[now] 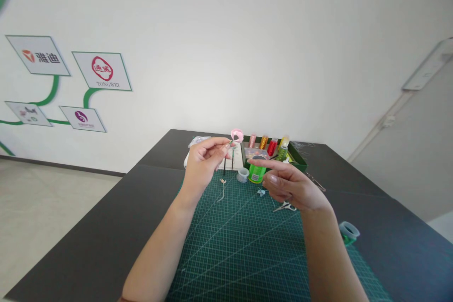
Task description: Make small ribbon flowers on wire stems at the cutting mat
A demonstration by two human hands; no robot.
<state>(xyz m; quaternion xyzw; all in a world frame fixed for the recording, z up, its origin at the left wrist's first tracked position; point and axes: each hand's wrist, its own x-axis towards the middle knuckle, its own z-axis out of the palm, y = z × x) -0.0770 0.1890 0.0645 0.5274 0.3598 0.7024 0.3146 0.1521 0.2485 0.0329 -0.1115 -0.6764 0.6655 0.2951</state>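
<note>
My left hand [207,163] is raised over the mat, thumb and fingers pinched on the green base of a small pink flower [237,135]. The pink part forms a curved loop above my fingertips. My right hand [292,181] is held to the right, apart from the flower. Its index finger stretches out to the left while the other fingers curl in; whatever they hold is too small or hidden to make out. Behind the right fingertips stands a bright green spool [256,173], partly covered. A small pale flower [223,182] with a thin stem lies below my left hand.
A green cutting mat [244,245] covers the dark table [106,226]. White-handled scissors [285,206] and a pale blue piece [261,192] lie near my right hand. Behind are a clear round container [242,175] and a green tray [300,163] with colored tubes. Another container [349,232] stands right.
</note>
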